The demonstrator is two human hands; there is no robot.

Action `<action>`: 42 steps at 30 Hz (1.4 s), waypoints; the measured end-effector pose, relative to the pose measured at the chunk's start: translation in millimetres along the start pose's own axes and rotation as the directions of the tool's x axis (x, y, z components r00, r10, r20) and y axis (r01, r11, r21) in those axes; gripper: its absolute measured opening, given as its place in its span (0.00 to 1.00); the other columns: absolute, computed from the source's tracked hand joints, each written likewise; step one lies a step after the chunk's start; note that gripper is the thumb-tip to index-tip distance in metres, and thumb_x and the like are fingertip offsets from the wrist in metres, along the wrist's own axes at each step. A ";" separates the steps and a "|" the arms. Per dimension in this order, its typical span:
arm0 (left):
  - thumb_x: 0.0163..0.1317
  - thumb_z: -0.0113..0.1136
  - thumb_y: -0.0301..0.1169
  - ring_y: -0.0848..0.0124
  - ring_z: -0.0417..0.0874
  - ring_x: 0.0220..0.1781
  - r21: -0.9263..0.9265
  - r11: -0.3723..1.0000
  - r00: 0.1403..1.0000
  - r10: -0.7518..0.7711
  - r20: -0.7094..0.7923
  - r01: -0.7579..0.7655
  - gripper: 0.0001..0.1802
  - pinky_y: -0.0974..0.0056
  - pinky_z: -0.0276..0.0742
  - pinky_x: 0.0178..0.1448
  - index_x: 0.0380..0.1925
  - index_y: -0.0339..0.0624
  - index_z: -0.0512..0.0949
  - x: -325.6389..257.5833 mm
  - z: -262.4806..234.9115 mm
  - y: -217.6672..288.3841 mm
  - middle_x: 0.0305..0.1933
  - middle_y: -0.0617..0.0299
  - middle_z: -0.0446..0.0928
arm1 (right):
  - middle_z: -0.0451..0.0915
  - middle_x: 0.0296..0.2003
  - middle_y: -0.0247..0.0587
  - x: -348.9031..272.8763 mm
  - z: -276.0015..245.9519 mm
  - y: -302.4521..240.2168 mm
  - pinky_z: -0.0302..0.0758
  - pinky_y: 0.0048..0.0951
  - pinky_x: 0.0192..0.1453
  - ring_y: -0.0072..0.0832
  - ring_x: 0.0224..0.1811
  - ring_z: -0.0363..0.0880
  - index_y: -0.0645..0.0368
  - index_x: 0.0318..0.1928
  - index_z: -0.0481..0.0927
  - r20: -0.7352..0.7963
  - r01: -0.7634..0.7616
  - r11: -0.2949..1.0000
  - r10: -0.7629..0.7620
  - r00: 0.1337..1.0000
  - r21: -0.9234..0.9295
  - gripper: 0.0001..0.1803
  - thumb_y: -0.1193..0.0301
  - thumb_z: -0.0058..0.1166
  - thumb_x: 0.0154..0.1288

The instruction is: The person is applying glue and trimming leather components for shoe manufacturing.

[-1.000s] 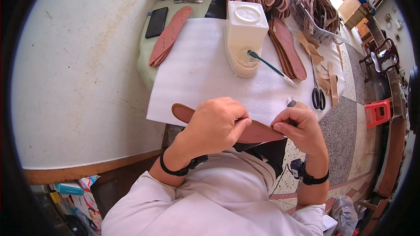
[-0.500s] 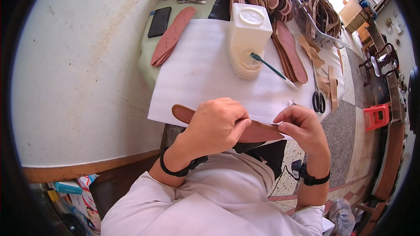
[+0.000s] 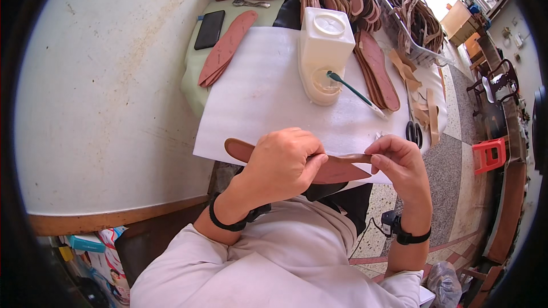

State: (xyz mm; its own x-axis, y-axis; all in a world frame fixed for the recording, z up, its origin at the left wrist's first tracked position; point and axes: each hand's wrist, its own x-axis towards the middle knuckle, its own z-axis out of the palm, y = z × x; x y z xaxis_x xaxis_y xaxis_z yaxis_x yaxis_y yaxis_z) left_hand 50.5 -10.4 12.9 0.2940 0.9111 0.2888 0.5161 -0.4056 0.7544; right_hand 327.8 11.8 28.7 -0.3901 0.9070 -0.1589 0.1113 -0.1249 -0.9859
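Observation:
My left hand is closed on a reddish-brown insole held over the near edge of the white sheet. Its rounded end shows to the left of that hand, and part of the middle is hidden under the fingers. Along the insole's far edge runs a narrow brown strip. The strip's right end is pinched between thumb and fingers of my right hand, standing off from the insole's edge there. Beyond the hands stands a whitish plastic container with a green-handled brush resting in its opening.
Stacked insoles lie right of the container, near black-handled scissors and tan scraps. A clear bin of strips stands at the back right. More insoles and a dark phone lie at left, beside the wall.
My right hand has shifted slightly right and pulled the strip's end away from the insole, so more of the strip shows. My left hand holds its place.

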 end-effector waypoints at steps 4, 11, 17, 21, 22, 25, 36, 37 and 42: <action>0.60 0.69 0.24 0.51 0.83 0.34 -0.003 0.999 0.999 0.036 -0.034 -0.037 0.02 0.53 0.77 0.39 0.30 0.37 0.85 -0.1 2.4 -1.0 0.30 0.51 0.84 | 0.84 0.37 0.33 -0.3 0.6 -5.5 0.78 0.19 0.42 0.16 0.37 0.80 0.69 0.48 0.84 -0.007 -0.013 1.000 0.013 1.000 -0.007 0.05 0.80 0.60 0.76; 0.60 0.69 0.24 0.51 0.83 0.34 -0.003 0.999 0.998 0.041 -0.043 -0.041 0.02 0.53 0.77 0.39 0.30 0.37 0.85 0.0 2.3 0.1 0.30 0.51 0.84 | 0.84 0.37 0.31 2.6 3.1 -11.2 0.75 0.17 0.41 0.13 0.38 0.78 0.68 0.49 0.84 -0.019 -0.040 0.987 0.037 0.999 -0.156 0.06 0.81 0.60 0.75; 0.60 0.69 0.24 0.51 0.83 0.34 -0.004 0.999 0.998 0.043 -0.043 -0.043 0.02 0.53 0.77 0.40 0.30 0.37 0.85 0.4 3.1 -0.2 0.30 0.51 0.84 | 0.83 0.35 0.29 1.4 2.8 -13.7 0.73 0.17 0.39 0.13 0.35 0.77 0.68 0.47 0.86 -0.034 -0.074 0.985 0.070 0.997 -0.153 0.05 0.81 0.63 0.72; 0.60 0.69 0.24 0.52 0.83 0.34 -0.029 0.999 0.999 0.044 -0.025 -0.045 0.03 0.53 0.77 0.40 0.30 0.37 0.85 0.9 3.2 -0.9 0.30 0.51 0.84 | 0.82 0.32 0.28 -0.4 -1.9 -11.2 0.73 0.18 0.37 0.13 0.33 0.77 0.67 0.41 0.88 -0.043 -0.067 0.959 0.057 0.997 -0.276 0.03 0.82 0.65 0.68; 0.60 0.69 0.23 0.52 0.83 0.33 -0.040 0.998 0.999 0.039 -0.027 -0.040 0.03 0.54 0.77 0.39 0.30 0.37 0.84 0.3 3.6 -1.6 0.30 0.51 0.84 | 0.82 0.32 0.28 -1.0 -2.2 -10.7 0.73 0.19 0.37 0.14 0.33 0.77 0.67 0.40 0.89 -0.050 -0.073 0.959 0.062 0.997 -0.274 0.02 0.83 0.66 0.67; 0.61 0.69 0.23 0.53 0.83 0.33 -0.081 0.997 1.000 0.017 -0.026 -0.019 0.03 0.55 0.77 0.39 0.30 0.36 0.84 -0.6 4.8 -3.4 0.30 0.51 0.83 | 0.82 0.31 0.30 -2.6 -1.7 -4.6 0.73 0.20 0.36 0.15 0.33 0.78 0.66 0.38 0.90 -0.057 -0.034 0.959 0.019 0.998 -0.281 0.03 0.83 0.68 0.65; 0.62 0.69 0.23 0.57 0.82 0.30 -0.149 0.988 0.998 -0.052 -0.025 0.048 0.03 0.58 0.76 0.36 0.31 0.34 0.85 0.2 4.9 -3.7 0.29 0.50 0.83 | 0.82 0.29 0.35 -4.6 3.3 -8.0 0.72 0.27 0.35 0.25 0.32 0.77 0.61 0.37 0.92 -0.048 0.064 0.860 -0.102 0.994 -0.506 0.06 0.81 0.72 0.58; 0.62 0.69 0.23 0.57 0.82 0.30 -0.155 0.987 0.998 -0.049 -0.025 0.045 0.03 0.58 0.76 0.36 0.31 0.34 0.85 0.2 4.9 -4.2 0.30 0.50 0.83 | 0.81 0.28 0.36 -5.5 6.2 -10.6 0.73 0.28 0.35 0.27 0.32 0.77 0.61 0.37 0.92 -0.047 0.075 0.838 -0.120 0.992 -0.540 0.06 0.81 0.72 0.58; 0.62 0.68 0.22 0.56 0.82 0.30 -0.202 0.976 0.996 -0.084 0.001 0.083 0.02 0.58 0.76 0.36 0.31 0.34 0.84 -1.6 1.0 -2.4 0.30 0.50 0.83 | 0.80 0.29 0.42 -4.8 14.4 -13.8 0.75 0.36 0.36 0.39 0.32 0.79 0.60 0.37 0.87 0.077 0.250 0.665 -0.279 0.957 -0.703 0.05 0.81 0.68 0.61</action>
State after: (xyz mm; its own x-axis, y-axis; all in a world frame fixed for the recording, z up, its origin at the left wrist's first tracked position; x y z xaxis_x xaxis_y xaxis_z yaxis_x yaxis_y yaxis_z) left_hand 49.5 -11.0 10.1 0.2506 0.9420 0.2232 0.3658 -0.3056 0.8791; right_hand 315.0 3.5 42.3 -0.4750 0.8720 0.1186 0.6193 0.4270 -0.6589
